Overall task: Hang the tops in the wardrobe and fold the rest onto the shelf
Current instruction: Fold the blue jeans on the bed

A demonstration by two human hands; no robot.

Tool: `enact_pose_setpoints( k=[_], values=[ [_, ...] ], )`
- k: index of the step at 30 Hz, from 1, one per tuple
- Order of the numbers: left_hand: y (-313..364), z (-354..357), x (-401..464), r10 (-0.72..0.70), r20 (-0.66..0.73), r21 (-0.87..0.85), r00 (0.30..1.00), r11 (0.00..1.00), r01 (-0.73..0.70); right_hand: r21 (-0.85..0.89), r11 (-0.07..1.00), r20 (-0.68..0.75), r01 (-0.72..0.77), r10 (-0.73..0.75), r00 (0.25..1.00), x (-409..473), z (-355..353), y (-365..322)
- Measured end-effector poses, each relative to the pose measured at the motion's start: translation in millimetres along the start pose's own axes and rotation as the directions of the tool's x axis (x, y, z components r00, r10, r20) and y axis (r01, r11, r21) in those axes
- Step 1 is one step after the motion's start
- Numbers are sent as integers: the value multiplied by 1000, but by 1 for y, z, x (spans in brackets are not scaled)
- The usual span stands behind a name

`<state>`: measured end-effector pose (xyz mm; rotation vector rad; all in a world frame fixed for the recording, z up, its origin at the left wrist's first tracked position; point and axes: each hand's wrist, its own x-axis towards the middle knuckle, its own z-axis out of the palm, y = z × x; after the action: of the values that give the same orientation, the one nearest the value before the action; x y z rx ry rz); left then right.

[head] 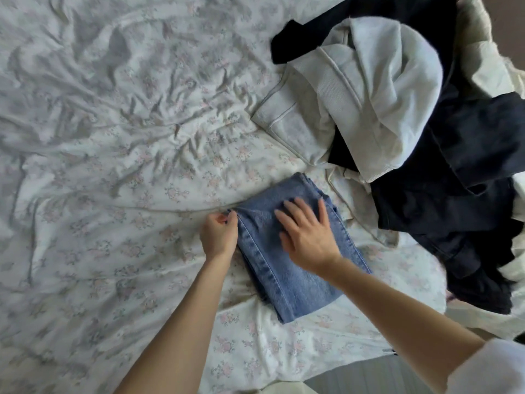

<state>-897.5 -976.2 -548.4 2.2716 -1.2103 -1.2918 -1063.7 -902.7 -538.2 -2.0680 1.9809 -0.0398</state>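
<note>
Folded blue jeans (287,251) lie on the bed sheet (113,137), near its lower edge, in a narrow stack running diagonally. Left hand (218,237) grips the stack's upper left corner, fingers (231,218) curled and pinching the denim edge. Right hand (306,237) lies flat on top of the jeans, fingers spread and straight. Just beyond the jeans' far end, a white sweatshirt (369,95) lies heaped among dark clothes (454,194) along the bed's right side. Wide rumpled sheet lies bare to the left of the jeans.
</note>
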Motion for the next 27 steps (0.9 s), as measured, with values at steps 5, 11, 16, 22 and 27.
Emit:
enact_pose_setpoints(
  k=[5, 11, 16, 22, 27],
  values=[
    [-6, 1, 21, -200, 61, -190, 978, 959, 208, -66, 998, 89, 3, 3, 996, -29, 17, -22],
    [-20, -5, 20, -175, 100, -288, 979, 937, 197, -27, 994, 32, -104, 105, 994, -30, 19, -66],
    [-23, -7, 17, -256, 388, -635, 885, 622, 458, 64, 990, -28, -129, 131, 991, -28, 24, -76],
    [-36, -7, 4, -217, 539, -686, 814, 447, 574, 132, 955, -58, 264, -259, 964, -37, 32, -57],
    [-32, -9, 12, -353, 365, -486, 861, 717, 500, 106, 943, 50, 316, -322, 945, -73, 40, -49]
  ],
)
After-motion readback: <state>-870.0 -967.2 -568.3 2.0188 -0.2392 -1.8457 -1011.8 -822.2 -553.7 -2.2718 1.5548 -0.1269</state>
